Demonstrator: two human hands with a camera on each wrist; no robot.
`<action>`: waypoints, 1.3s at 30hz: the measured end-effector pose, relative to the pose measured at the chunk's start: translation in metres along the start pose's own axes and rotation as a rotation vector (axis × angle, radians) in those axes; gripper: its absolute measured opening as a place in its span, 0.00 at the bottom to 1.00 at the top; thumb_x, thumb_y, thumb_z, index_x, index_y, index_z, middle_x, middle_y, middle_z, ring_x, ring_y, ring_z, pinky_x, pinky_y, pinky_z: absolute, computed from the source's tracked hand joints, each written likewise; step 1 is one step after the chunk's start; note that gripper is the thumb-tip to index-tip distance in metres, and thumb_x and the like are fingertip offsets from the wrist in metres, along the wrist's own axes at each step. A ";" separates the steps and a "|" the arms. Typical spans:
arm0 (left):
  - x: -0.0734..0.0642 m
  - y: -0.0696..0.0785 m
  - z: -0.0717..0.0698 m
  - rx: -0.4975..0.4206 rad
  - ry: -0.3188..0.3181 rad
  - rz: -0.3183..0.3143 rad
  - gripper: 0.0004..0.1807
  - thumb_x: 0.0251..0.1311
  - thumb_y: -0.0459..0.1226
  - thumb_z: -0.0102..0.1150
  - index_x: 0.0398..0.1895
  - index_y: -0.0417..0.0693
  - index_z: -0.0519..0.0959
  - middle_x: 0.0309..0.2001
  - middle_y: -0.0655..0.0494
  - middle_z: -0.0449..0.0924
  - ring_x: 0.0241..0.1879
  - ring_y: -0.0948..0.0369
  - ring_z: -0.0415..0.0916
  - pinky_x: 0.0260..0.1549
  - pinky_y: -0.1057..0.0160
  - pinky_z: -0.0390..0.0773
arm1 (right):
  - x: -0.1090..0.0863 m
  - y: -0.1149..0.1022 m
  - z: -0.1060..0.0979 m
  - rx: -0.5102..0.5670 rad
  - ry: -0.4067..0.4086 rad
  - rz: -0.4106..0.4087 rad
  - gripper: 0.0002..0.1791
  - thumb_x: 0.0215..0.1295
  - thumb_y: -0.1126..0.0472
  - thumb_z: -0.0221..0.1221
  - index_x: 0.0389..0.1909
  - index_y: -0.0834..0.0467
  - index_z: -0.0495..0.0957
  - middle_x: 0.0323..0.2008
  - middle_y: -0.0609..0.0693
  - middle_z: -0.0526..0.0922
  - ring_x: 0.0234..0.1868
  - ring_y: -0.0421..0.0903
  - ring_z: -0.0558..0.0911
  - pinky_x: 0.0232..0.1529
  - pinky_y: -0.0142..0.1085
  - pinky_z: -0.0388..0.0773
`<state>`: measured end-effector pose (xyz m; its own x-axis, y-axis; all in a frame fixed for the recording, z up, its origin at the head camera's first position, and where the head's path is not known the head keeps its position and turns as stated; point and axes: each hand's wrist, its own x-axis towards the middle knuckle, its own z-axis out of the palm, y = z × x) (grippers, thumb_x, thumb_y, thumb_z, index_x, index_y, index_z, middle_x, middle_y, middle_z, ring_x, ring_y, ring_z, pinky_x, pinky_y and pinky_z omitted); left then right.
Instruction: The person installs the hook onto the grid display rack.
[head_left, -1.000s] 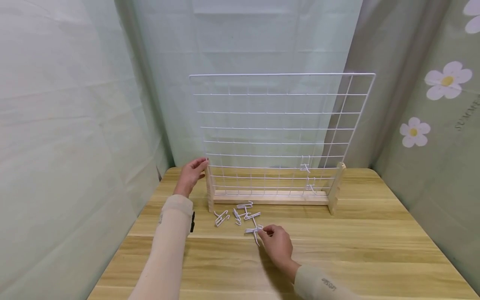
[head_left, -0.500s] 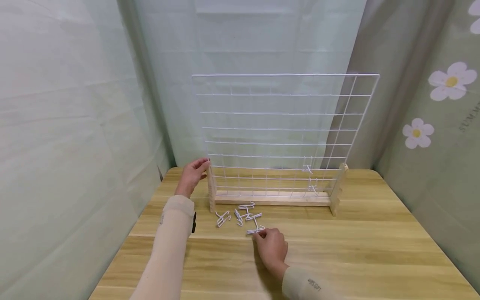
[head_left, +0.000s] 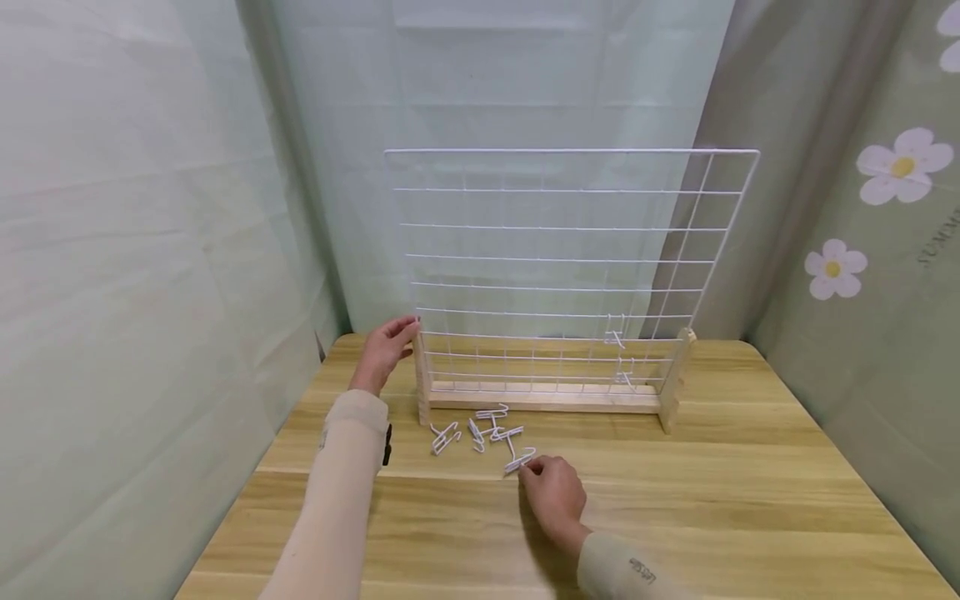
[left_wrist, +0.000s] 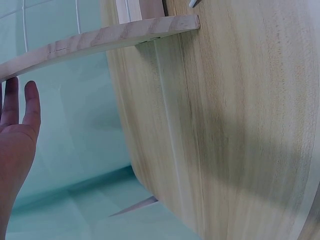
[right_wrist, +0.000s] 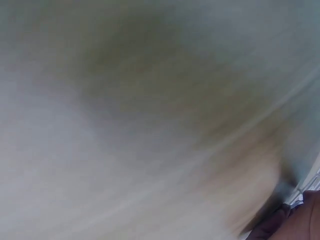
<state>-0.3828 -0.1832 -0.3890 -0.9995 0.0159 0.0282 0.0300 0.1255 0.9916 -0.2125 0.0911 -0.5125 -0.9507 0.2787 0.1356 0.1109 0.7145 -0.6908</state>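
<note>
A white wire grid rack (head_left: 555, 261) stands upright in a wooden base (head_left: 543, 397). At its left end, my left hand (head_left: 382, 354) holds the top of the wooden side post (head_left: 422, 375); the left wrist view shows fingertips against this post (left_wrist: 110, 37), the thumb hidden. My right hand (head_left: 555, 496) pinches a white wire hook (head_left: 519, 462) between thumb and fingertips, just above the table. Several similar hooks (head_left: 491, 431) lie tangled in front of the base. The right wrist view is mostly blurred, with part of the hand (right_wrist: 295, 222) at its lower right corner.
Two hooks hang on the grid's lower right, one upper hook (head_left: 614, 337) and one lower hook (head_left: 624, 377). Another loose hook (head_left: 446, 438) lies by the left post. The wooden table (head_left: 750, 492) is bordered by pale green curtains (head_left: 150, 250).
My right hand shifts left, then slightly back right, and the pinched hook turns to a slant and moves a little right. My left hand stays at the post.
</note>
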 end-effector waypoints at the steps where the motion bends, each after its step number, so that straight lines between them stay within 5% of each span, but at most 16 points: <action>1: 0.000 0.000 0.000 -0.004 0.003 -0.002 0.28 0.71 0.47 0.55 0.67 0.41 0.71 0.66 0.46 0.71 0.63 0.52 0.68 0.63 0.49 0.68 | 0.000 0.001 -0.001 -0.002 -0.002 -0.003 0.03 0.56 0.55 0.68 0.28 0.48 0.88 0.28 0.43 0.85 0.30 0.44 0.81 0.23 0.41 0.72; 26: -0.001 -0.001 0.000 -0.005 0.025 0.004 0.27 0.72 0.45 0.55 0.68 0.39 0.71 0.65 0.42 0.70 0.61 0.51 0.68 0.63 0.49 0.69 | 0.000 0.001 -0.014 0.027 -0.060 -0.026 0.05 0.58 0.57 0.64 0.30 0.51 0.89 0.28 0.45 0.86 0.27 0.42 0.80 0.22 0.40 0.72; 39: 0.001 -0.001 0.001 0.004 0.029 0.001 0.26 0.72 0.46 0.56 0.66 0.40 0.72 0.65 0.43 0.72 0.62 0.52 0.69 0.62 0.50 0.70 | 0.004 0.001 -0.014 0.052 -0.036 0.043 0.05 0.58 0.57 0.64 0.29 0.50 0.88 0.29 0.45 0.86 0.29 0.45 0.81 0.23 0.41 0.72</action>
<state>-0.3837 -0.1827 -0.3899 -0.9994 -0.0130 0.0331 0.0312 0.1299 0.9910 -0.2126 0.1017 -0.5031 -0.9553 0.2845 0.0802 0.1375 0.6680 -0.7313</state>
